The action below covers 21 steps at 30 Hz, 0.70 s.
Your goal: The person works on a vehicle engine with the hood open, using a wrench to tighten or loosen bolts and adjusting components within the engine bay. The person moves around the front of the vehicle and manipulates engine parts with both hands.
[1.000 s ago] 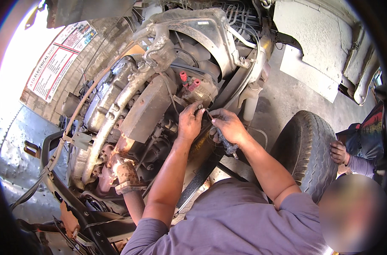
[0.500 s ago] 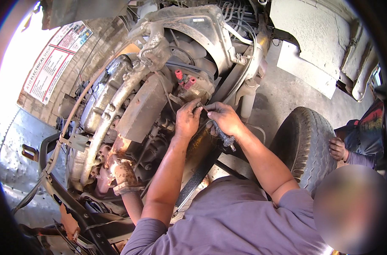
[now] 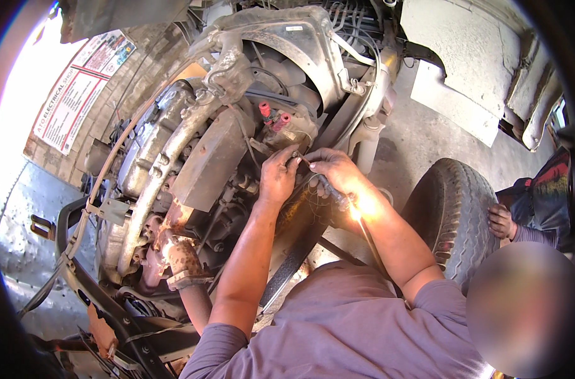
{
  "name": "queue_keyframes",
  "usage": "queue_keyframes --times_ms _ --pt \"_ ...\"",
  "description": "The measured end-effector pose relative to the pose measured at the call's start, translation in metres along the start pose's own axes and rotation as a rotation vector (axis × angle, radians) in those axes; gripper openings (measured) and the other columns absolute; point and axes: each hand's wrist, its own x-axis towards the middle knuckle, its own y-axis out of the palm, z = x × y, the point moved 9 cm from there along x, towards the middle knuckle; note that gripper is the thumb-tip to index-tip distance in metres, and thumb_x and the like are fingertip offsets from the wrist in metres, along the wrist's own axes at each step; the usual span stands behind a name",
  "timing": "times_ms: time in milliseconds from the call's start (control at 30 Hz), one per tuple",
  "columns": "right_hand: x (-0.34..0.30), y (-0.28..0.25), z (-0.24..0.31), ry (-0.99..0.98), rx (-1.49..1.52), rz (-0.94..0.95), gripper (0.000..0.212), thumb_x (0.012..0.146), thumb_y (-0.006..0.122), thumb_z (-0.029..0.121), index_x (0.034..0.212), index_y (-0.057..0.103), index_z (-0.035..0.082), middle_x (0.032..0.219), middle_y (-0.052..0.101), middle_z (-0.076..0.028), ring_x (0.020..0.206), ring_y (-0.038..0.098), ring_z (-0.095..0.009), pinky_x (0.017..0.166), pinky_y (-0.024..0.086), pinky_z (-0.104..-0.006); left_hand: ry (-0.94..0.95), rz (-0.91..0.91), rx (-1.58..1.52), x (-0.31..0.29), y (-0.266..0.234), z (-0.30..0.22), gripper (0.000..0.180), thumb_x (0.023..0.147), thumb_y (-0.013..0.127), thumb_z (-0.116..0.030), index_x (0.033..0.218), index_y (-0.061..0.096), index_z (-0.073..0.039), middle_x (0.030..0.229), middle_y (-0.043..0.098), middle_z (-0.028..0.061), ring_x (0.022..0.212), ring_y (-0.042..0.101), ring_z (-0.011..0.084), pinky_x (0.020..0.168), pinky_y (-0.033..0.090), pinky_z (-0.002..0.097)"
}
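Note:
My left hand is closed in a pinch in front of the engine, its thumb and fingertips on a small metal fitting. Close beside it, my right hand pinches a thin reddish-brown rod or wire that reaches toward the fitting. Under that same hand hangs a small grey torch, its tip toward me. A bright flame glares at the tip, and a long streak runs down beside my right forearm. The glare hides part of the torch and my wrist.
Ahead is the greasy engine with a fan shroud and two red-capped terminals. A large tire stands to the right, another person's hand resting on it. A rusty exhaust pipe lies lower left.
A bright flame and long streak have appeared at the torch tip, which was unlit before. Both hands have kept nearly the same place and grip.

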Motion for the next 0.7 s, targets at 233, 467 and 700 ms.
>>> queue_keyframes --times_ms 233,467,700 --pt "0.001 -0.002 -0.003 0.009 0.0 -0.001 0.027 0.104 0.061 0.014 0.128 0.066 0.001 0.078 0.073 -0.012 0.054 0.068 -0.019 0.048 0.055 -0.0336 -0.04 0.005 -0.02 0.001 0.003 0.004 0.034 0.093 0.076 -0.006 0.127 0.073 -0.002 0.12 0.076 0.0203 0.111 0.074 0.0333 0.099 0.056 0.0396" --pt "-0.002 -0.002 -0.002 0.017 0.012 0.011 0.028 0.104 0.06 0.013 0.129 0.066 0.001 0.078 0.073 -0.013 0.055 0.068 -0.019 0.049 0.056 -0.0339 -0.002 -0.005 -0.009 -0.001 0.003 -0.001 0.034 0.092 0.074 -0.002 0.126 0.071 0.0 0.115 0.074 0.0236 0.107 0.072 0.041 0.093 0.056 0.0425" --pt "-0.011 0.001 -0.001 -0.012 -0.035 0.026 0.03 0.105 0.059 0.013 0.131 0.063 -0.001 0.079 0.073 -0.014 0.056 0.069 -0.019 0.05 0.057 -0.0338 0.006 -0.01 -0.017 -0.002 0.002 0.0 0.034 0.092 0.074 -0.003 0.126 0.072 0.0 0.116 0.074 0.0243 0.109 0.071 0.0422 0.094 0.056 0.0438"
